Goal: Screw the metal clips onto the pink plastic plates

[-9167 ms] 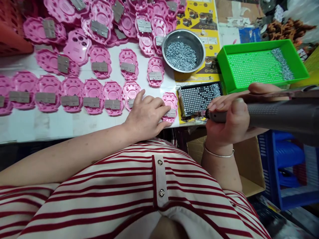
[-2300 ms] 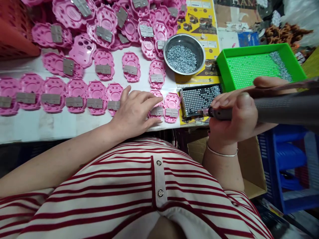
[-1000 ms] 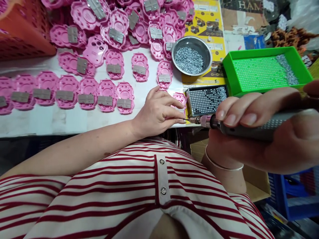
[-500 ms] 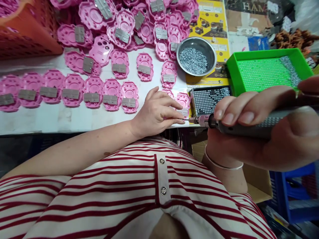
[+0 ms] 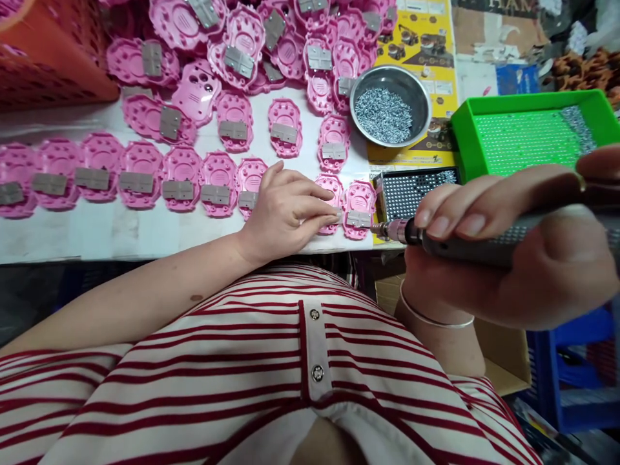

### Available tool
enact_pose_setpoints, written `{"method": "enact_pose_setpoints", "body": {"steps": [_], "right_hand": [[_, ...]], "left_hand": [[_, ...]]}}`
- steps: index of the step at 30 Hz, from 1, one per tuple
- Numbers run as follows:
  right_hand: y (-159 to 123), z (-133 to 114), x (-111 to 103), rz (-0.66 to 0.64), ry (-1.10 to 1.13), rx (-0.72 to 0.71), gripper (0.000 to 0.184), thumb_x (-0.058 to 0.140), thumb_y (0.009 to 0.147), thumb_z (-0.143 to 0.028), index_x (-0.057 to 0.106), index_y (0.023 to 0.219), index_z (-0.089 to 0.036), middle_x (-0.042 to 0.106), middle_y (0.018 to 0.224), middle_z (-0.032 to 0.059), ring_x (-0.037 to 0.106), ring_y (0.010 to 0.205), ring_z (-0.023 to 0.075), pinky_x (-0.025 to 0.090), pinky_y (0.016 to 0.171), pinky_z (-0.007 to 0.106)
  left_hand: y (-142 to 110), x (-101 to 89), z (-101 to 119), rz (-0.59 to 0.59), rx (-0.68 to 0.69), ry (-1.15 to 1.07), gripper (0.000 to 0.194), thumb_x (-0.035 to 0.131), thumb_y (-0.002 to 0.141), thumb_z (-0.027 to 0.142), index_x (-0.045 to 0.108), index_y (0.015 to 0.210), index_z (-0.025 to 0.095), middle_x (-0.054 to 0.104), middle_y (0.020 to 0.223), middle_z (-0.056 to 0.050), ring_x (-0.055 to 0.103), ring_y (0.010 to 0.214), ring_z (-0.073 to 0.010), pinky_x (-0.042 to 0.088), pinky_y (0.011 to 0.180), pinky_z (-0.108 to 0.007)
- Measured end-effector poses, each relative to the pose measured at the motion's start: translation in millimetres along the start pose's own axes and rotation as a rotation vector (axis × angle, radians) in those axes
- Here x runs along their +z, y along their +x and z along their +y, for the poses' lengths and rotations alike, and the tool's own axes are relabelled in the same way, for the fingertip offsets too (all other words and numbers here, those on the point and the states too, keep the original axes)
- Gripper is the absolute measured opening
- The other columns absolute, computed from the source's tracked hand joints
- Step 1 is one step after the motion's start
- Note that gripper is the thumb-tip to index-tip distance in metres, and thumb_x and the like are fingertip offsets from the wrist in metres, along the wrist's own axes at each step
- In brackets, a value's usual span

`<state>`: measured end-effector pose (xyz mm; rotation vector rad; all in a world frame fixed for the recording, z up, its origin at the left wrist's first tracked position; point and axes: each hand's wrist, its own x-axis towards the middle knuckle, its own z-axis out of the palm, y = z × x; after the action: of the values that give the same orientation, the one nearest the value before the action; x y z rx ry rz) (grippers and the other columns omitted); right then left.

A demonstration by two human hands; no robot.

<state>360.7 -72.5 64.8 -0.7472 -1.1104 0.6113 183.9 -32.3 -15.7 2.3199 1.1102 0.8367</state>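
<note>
My left hand (image 5: 285,210) lies on the white table, fingers stretched flat over a pink plastic part (image 5: 329,194) in the front row, pressing it down. My right hand (image 5: 498,252) is closed round a grey electric screwdriver (image 5: 484,239). Its bit points left at the grey metal plate of the end pink part (image 5: 359,208), just right of my left fingertips. A black screw tray (image 5: 416,194) full of upright screws sits right behind the bit.
A row of pink parts with grey plates (image 5: 135,182) runs left along the table, with a heap of more (image 5: 252,45) behind. A steel bowl of screws (image 5: 390,106), a green sorting tray (image 5: 527,132), an orange basket (image 5: 43,58) and a blue crate (image 5: 576,361) surround them.
My left hand slid left off the end pink part onto the one beside it and flattened. The screwdriver bit stayed near the end part's plate. The view shifted slightly.
</note>
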Motion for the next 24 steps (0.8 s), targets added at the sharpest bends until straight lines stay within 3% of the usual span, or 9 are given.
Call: {"method": "enact_pose_setpoints", "body": {"steps": [4, 6, 8, 10, 12, 18, 24], "right_hand": [[-7, 7, 7, 0.017, -0.039, 0.127, 0.012, 0.061, 0.081, -0.023, 0.06, 0.092, -0.028, 0.053, 0.062, -0.0062, 0.053, 0.052, 0.0117, 0.047, 0.052, 0.032], [-6, 23, 7, 0.052, -0.075, 0.118, 0.014, 0.065, 0.079, -0.028, 0.06, 0.091, -0.03, 0.051, 0.063, -0.0051, 0.052, 0.052, 0.0128, 0.045, 0.052, 0.035], [-4, 45, 2, 0.07, -0.052, -0.088, 0.032, 0.069, 0.069, -0.048, 0.059, 0.098, -0.038, 0.045, 0.058, -0.0071, 0.039, 0.039, 0.0104, 0.039, 0.043, 0.035], [-3, 64, -5, 0.069, -0.125, -0.081, 0.039, 0.064, 0.067, -0.06, 0.059, 0.103, -0.044, 0.044, 0.054, -0.0062, 0.034, 0.038, 0.0106, 0.04, 0.048, 0.04], [-4, 72, -8, 0.068, -0.149, -0.068, 0.039, 0.06, 0.07, -0.061, 0.059, 0.106, -0.046, 0.044, 0.053, -0.005, 0.035, 0.039, 0.0128, 0.039, 0.052, 0.043], [-8, 49, 5, 0.081, -0.173, -0.024, 0.028, 0.063, 0.077, -0.044, 0.057, 0.102, -0.032, 0.049, 0.068, -0.0025, 0.044, 0.044, 0.0123, 0.035, 0.046, 0.034], [-6, 47, 5, 0.073, -0.118, 0.018, 0.034, 0.064, 0.074, -0.043, 0.057, 0.102, -0.026, 0.042, 0.057, -0.0058, 0.049, 0.043, 0.0125, 0.038, 0.046, 0.031]], "left_hand": [[-3, 1.2, -1, -0.051, 0.021, 0.101, 0.019, 0.061, 0.092, 0.039, 0.078, 0.086, 0.034, 0.076, 0.108, 0.003, 0.06, 0.108, -0.0263, 0.022, 0.116, -0.063], [-3, 3.6, 0, -0.056, 0.082, 0.128, 0.018, 0.061, 0.092, 0.037, 0.078, 0.085, 0.034, 0.076, 0.108, 0.003, 0.06, 0.11, -0.0264, 0.022, 0.116, -0.064], [-4, 6.1, 1, -0.047, 0.134, 0.158, 0.018, 0.062, 0.092, 0.037, 0.078, 0.085, 0.033, 0.076, 0.107, 0.002, 0.06, 0.11, -0.0265, 0.023, 0.116, -0.065], [-4, 7.8, 0, -0.048, 0.162, 0.192, 0.016, 0.064, 0.092, 0.037, 0.078, 0.087, 0.031, 0.076, 0.107, 0.001, 0.061, 0.11, -0.0262, 0.024, 0.116, -0.066], [-4, 9.0, -1, -0.058, 0.173, 0.219, 0.015, 0.064, 0.092, 0.035, 0.078, 0.091, 0.031, 0.076, 0.107, 0.002, 0.062, 0.109, -0.0249, 0.023, 0.117, -0.065], [-3, 11.2, -10, 0.035, 0.249, 0.236, 0.019, 0.061, 0.095, 0.029, 0.076, 0.084, 0.026, 0.077, 0.098, 0.003, 0.066, 0.104, -0.0218, 0.024, 0.12, -0.062], [-1, 8.8, -15, -0.039, 0.295, 0.221, 0.019, 0.059, 0.096, 0.029, 0.075, 0.086, 0.025, 0.077, 0.098, 0.0, 0.066, 0.106, -0.0224, 0.025, 0.12, -0.063]]}}
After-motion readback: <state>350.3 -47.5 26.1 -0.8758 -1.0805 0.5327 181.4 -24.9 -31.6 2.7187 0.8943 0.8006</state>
